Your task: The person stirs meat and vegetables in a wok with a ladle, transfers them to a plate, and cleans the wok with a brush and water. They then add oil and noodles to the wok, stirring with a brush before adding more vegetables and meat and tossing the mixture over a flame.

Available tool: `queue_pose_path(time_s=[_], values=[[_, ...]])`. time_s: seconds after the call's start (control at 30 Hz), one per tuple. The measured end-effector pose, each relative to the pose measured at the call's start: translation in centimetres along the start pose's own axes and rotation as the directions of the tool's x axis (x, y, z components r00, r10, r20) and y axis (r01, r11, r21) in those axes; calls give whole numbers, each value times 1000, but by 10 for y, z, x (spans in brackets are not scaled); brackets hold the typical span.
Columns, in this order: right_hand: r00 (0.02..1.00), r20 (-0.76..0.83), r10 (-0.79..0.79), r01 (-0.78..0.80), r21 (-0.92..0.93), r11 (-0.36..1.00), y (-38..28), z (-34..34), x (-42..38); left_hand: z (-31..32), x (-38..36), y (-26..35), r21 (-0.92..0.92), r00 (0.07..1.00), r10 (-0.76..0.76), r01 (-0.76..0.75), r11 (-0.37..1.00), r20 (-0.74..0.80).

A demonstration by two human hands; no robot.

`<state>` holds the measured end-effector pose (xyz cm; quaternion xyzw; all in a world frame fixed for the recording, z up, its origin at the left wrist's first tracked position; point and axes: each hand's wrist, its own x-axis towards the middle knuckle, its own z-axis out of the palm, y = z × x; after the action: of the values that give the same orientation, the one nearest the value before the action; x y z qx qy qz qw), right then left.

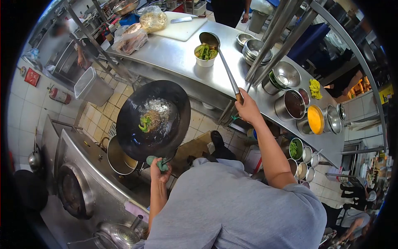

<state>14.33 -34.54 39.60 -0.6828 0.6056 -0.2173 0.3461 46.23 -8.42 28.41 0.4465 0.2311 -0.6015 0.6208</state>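
My left hand (160,169) is closed round the handle of a large black wok (176,93), with a green cloth (151,159) bunched in the grip. Some green vegetable and brown minced food (151,120) lie in the wok's shiny bottom. My right hand (248,107) grips the wooden end of a long ladle (226,66), whose bowl is over the far rim of a white tub (205,62). Green vegetables (206,52) fill that tub, which stands on the steel counter.
Along the steel counter (166,54) are a cutting board (188,30) with a knife (186,19), bagged food (129,39), stacked metal bowls (257,50) and a pot of yellow liquid (316,119). Left of me is the stove (101,182); a large pot (120,155) stands below the wok.
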Motion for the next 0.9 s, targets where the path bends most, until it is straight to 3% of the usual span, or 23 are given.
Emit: queue_pose_path(time_s=[0.1,0.23,0.3,0.33,0.37,0.4,0.43,0.47,0.5,0.53,0.57,0.63,0.67,0.73,0.77,0.8,0.83,0.87,0.9], values=[[995,-90,-54,41,-144,989,0,-1,0,2,-2,1,13,1000,6,-6,1000,0],[995,-92,-24,9,-154,988,0,-1,-7,-10,15,0,-18,998,-40,41,999,45],[927,-263,-269,250,-102,963,17,12,-6,-7,26,-2,-44,999,-3,5,999,42],[927,-250,-280,261,-106,960,19,13,-4,-9,29,-4,-66,999,31,-29,997,25],[991,-122,-55,84,245,966,12,12,-7,-5,29,-3,-84,999,35,-33,996,17],[988,83,128,-153,530,834,4,11,-11,2,31,-1,-98,999,6,-2,995,46],[982,143,126,-190,705,684,-16,7,-23,6,31,1,-122,997,-17,25,992,69],[977,186,106,-206,686,697,-11,9,-29,1,36,0,-91,996,6,2,996,88],[945,327,-27,-298,890,345,3,6,-34,0,39,-5,-113,994,50,-39,993,92],[893,412,-182,-429,901,-64,10,12,-43,-3,46,-8,-142,994,11,5,990,112],[864,464,-197,-481,875,-48,7,22,-59,3,39,-8,-94,995,-2,11,996,99],[758,531,-379,-631,743,-222,-2,22,-90,20,27,-12,-84,995,64,-57,995,82],[747,544,-381,-644,735,-213,-10,23,-96,23,29,-12,-99,995,69,-61,993,74],[678,686,-263,-703,710,40,-24,28,-109,28,33,-11,-57,988,61,-53,997,142],[692,705,-155,-657,704,272,-28,29,-103,32,32,-12,-28,988,77,-74,997,135],[691,706,-155,-658,703,270,-35,37,-95,34,34,-12,-27,988,77,-74,997,133],[744,664,-75,-479,608,633,-46,49,-90,34,34,-14,-14,988,80,-79,997,129],[805,593,-29,-247,380,891,-54,59,-87,34,35,-15,1,989,83,-84,996,125],[803,595,-28,-252,381,889,-47,75,-83,36,33,-16,4,989,82,-83,997,120]])
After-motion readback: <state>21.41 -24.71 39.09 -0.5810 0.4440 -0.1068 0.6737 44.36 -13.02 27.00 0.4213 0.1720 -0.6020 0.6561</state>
